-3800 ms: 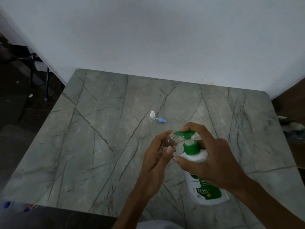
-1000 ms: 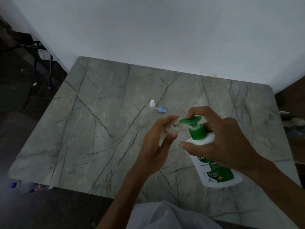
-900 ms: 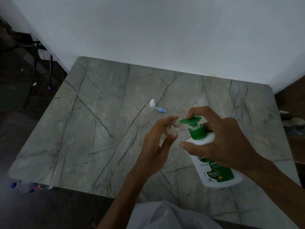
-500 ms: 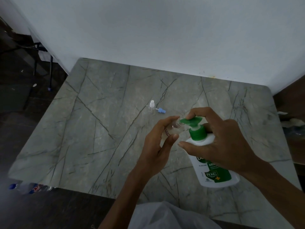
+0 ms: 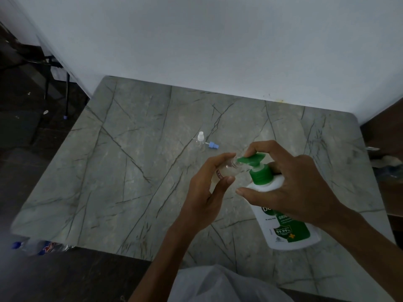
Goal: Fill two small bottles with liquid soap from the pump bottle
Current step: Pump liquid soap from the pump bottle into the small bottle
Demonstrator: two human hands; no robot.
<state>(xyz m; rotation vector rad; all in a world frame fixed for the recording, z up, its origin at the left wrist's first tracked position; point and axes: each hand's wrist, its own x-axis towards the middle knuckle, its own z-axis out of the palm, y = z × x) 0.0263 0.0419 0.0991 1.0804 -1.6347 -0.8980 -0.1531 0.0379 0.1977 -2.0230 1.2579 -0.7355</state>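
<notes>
A white pump bottle (image 5: 285, 227) with a green label and green pump head (image 5: 254, 159) stands on the marble table (image 5: 122, 171). My right hand (image 5: 290, 188) grips its neck, index finger lying on top of the pump head. My left hand (image 5: 209, 190) holds a small clear bottle (image 5: 227, 170) tilted, its open mouth at the pump's spout. Further back on the table stands a second small clear bottle (image 5: 200, 139) with a white cap, and a blue cap piece (image 5: 213, 145) lies right beside it.
A white wall runs behind the table. Dark floor and a chair's legs (image 5: 65, 92) lie to the left. Plastic bottles (image 5: 41, 247) lie low off the table's front left corner. Objects sit past the right edge (image 5: 388, 162).
The pump head has risen slightly and the pump bottle has tilted a little. Both hands keep their hold in the same place.
</notes>
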